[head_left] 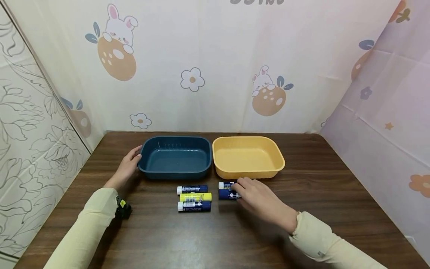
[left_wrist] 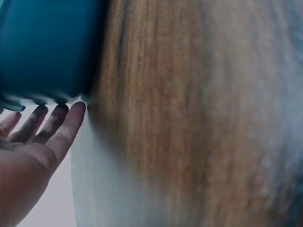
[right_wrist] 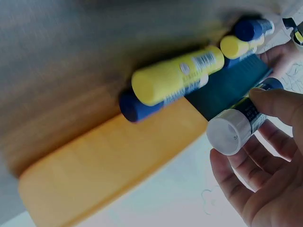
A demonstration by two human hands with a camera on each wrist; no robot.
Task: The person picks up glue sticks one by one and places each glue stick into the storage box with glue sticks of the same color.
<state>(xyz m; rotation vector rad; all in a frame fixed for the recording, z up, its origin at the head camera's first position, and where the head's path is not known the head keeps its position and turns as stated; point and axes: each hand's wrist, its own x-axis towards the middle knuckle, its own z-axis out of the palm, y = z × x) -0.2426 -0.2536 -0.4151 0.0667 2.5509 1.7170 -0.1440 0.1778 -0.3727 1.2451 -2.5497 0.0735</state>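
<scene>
My right hand (head_left: 258, 201) pinches a dark blue glue stick (right_wrist: 248, 113) between thumb and fingers; its white end faces the right wrist camera. Beneath it, in that view, lie a yellow glue stick (right_wrist: 177, 75) and a blue glue stick (right_wrist: 139, 106), side by side. In the head view the right hand and held stick hide most of them. My left hand (head_left: 127, 166) touches the left side of the dark teal tray (head_left: 174, 175) with fairly straight fingers. The left wrist view shows the fingertips (left_wrist: 78, 111) against the tray's edge.
A yellow tray (head_left: 248, 174) stands right of the teal one, close against it. In front of the teal tray lie a white-capped blue glue stick (head_left: 198, 189), a yellow glue stick (head_left: 205, 197) and another blue glue stick (head_left: 203, 206). A patterned curtain (head_left: 215, 93) hangs behind the table.
</scene>
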